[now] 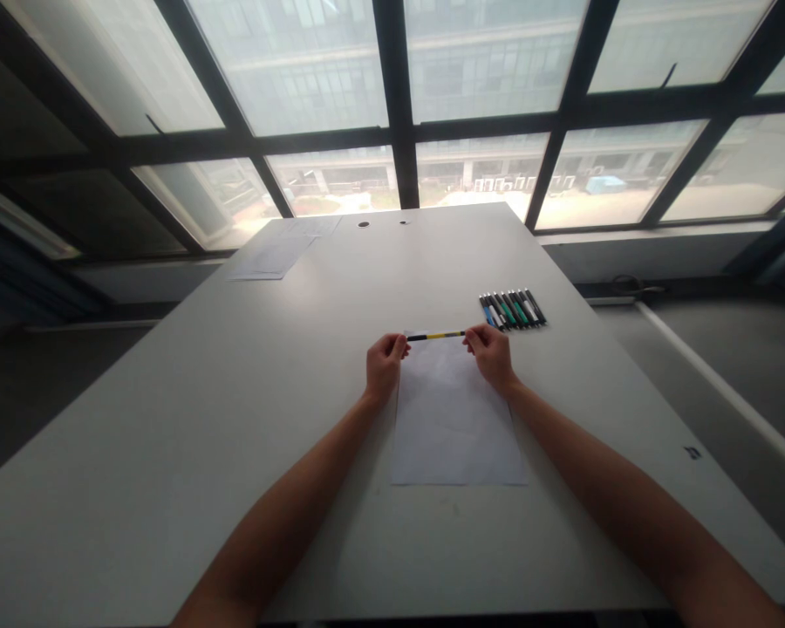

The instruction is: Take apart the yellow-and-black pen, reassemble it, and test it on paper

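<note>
Yellow-and-black pen (435, 335) pinched at its ends by left hand (384, 367) and right hand (492, 352) above paper sheet (454, 419).

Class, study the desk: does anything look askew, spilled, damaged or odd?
Nothing stands out. Both hands, left hand and right hand, hold a yellow-and-black pen level above a flat sheet of paper; the row of pens lies neatly.

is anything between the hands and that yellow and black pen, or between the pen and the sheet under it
Nothing visible does. The left hand and right hand each pinch one end of the pen, held level over the far edge of the paper sheet. The row of pens lies off to the right, clear of both.
</note>
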Demonstrator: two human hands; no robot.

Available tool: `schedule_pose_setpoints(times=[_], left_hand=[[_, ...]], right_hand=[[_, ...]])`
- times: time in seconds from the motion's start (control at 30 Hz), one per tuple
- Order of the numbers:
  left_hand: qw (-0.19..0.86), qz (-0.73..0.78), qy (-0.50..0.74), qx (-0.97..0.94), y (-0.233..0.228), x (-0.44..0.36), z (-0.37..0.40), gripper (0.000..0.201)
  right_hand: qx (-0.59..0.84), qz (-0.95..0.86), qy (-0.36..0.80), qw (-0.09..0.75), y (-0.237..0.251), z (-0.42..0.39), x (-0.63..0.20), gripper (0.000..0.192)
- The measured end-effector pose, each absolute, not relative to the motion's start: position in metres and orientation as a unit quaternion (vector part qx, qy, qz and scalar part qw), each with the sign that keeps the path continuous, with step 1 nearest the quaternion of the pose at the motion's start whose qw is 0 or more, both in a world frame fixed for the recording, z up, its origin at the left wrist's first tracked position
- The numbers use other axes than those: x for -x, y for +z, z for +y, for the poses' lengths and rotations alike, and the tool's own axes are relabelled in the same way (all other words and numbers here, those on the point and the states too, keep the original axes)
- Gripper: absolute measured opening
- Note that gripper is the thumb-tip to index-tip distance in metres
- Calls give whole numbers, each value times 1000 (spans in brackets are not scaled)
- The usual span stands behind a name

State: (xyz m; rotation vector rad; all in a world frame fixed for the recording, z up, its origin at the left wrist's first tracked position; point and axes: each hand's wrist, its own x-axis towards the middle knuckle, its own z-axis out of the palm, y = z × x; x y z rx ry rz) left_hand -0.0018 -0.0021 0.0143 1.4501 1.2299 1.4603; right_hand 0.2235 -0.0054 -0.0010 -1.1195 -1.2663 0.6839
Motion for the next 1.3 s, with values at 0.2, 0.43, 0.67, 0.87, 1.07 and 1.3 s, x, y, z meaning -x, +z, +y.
schedule_pose_setpoints(times=[0.2, 0.43, 0.67, 0.87, 1.07, 1.3], left_hand=[[368, 475, 568, -562, 14, 2, -2, 33], [370, 474, 568, -562, 15, 1, -3, 34], [371, 474, 567, -563, 13, 2, -2, 36], [375, 475, 567, -559, 13, 1, -1, 37], [375, 472, 565, -563, 13, 1, -2, 37], [373, 475, 562, -565, 15, 1, -3, 38]], right_hand=[[487, -547, 299, 611, -1, -5, -224, 27], [483, -547, 297, 615, -1, -6, -223, 28], [491, -551, 292, 608, 0, -7, -224, 31], [486, -548, 300, 611, 1, -7, -223, 29], [489, -548, 298, 610, 2, -7, -223, 30], [486, -548, 301, 611, 1, -7, -223, 32]])
